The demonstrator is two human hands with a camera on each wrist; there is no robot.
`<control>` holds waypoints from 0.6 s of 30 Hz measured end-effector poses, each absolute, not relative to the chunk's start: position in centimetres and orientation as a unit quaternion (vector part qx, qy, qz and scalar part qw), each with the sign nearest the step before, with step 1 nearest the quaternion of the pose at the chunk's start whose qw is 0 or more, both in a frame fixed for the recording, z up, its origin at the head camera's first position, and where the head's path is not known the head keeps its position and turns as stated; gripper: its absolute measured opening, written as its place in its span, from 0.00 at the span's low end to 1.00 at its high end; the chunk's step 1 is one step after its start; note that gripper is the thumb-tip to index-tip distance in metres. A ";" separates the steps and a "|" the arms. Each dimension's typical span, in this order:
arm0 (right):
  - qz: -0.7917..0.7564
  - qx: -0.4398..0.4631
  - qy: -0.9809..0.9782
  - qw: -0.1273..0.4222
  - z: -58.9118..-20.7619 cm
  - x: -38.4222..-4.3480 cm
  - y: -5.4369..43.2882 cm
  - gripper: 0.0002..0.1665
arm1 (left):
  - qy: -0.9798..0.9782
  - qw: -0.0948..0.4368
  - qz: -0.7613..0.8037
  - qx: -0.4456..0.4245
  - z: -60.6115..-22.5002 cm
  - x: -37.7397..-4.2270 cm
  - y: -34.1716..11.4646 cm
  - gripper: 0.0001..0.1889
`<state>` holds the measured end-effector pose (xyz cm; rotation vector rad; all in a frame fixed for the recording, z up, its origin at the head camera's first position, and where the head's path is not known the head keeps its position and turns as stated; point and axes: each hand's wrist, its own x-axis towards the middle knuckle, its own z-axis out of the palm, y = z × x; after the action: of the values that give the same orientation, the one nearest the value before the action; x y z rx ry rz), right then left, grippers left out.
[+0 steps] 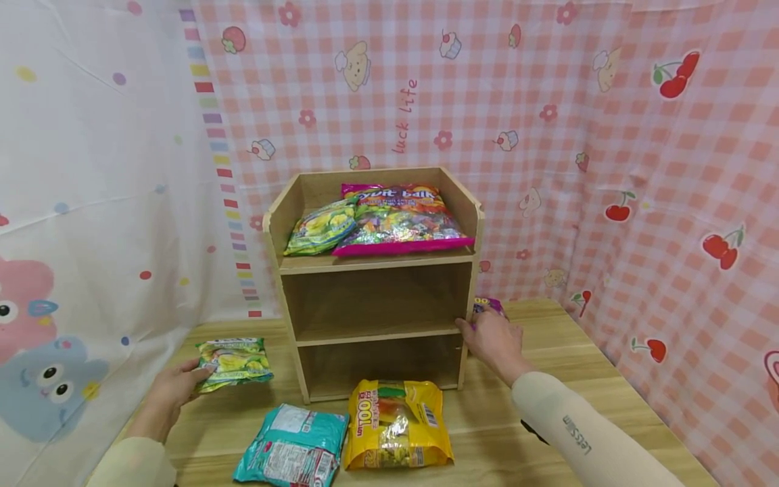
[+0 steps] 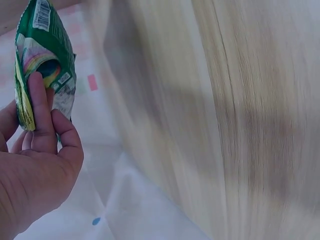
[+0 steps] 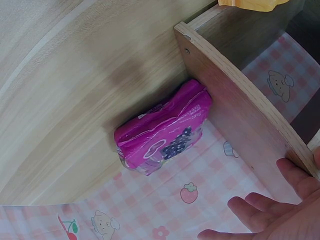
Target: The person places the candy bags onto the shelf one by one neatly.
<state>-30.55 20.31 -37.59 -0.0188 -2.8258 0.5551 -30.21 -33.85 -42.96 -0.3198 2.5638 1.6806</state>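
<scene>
My left hand [image 1: 173,392] grips the side of a green and yellow candy bag [image 1: 237,362], held left of the wooden shelf [image 1: 377,336]. The left wrist view shows that bag's green back [image 2: 55,37], with fingers behind it and the thumb at its edge. On the other side, my right hand [image 1: 496,341] is at the shelf's right side panel [image 3: 240,105], its fingers spread and fairly straight, touching near the front edge. Beyond those fingers a purple candy bag [image 3: 165,130] with dark berries printed on it lies against the panel, apart from the hand.
A large pink-edged candy bag [image 1: 402,223] and a smaller green and yellow bag [image 1: 322,228] lie on the shelf's top level. In front of the shelf, a teal bag [image 1: 295,446] and a yellow bag [image 1: 395,426] rest on the wooden table [image 1: 487,439]. Patterned curtains [image 1: 389,81] surround it.
</scene>
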 end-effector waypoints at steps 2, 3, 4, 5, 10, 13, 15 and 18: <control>0.191 -0.006 -0.973 0.132 -37.6 -30.5 20.3 0.28 | 0.816 0.025 0.567 -0.108 -42.9 -30.0 -33.6 0.37; 0.191 -0.006 -0.973 0.133 -37.6 -30.5 20.3 0.28 | 0.809 0.021 0.577 -0.111 -42.9 -29.9 -33.5 0.37; 0.191 -0.005 -0.972 0.134 -37.6 -30.5 20.3 0.28 | 0.800 0.020 0.589 -0.113 -42.8 -29.8 -33.4 0.37; 0.190 -0.005 -0.972 0.135 -37.6 -30.5 20.3 0.28 | 0.791 0.018 0.600 -0.113 -42.8 -29.7 -33.2 0.37; 0.190 -0.006 -0.972 0.136 -37.6 -30.5 20.3 0.29 | 0.764 0.001 0.635 -0.111 -42.5 -29.1 -32.1 0.39; 0.192 -0.007 -0.972 0.135 -37.6 -30.5 20.3 0.29 | 0.751 -0.019 0.652 -0.105 -42.5 -28.7 -31.3 0.37; 0.192 -0.007 -0.972 0.135 -37.6 -30.5 20.3 0.29 | 0.743 -0.033 0.661 -0.100 -42.6 -28.5 -30.8 0.35; 0.191 -0.005 -0.972 0.134 -37.6 -30.5 20.3 0.29 | 0.724 -0.053 0.682 -0.091 -42.6 -28.1 -30.3 0.34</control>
<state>-30.53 20.28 -37.61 -0.0150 -2.8186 0.5537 -28.14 -30.27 -42.60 -0.2959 2.3529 2.2187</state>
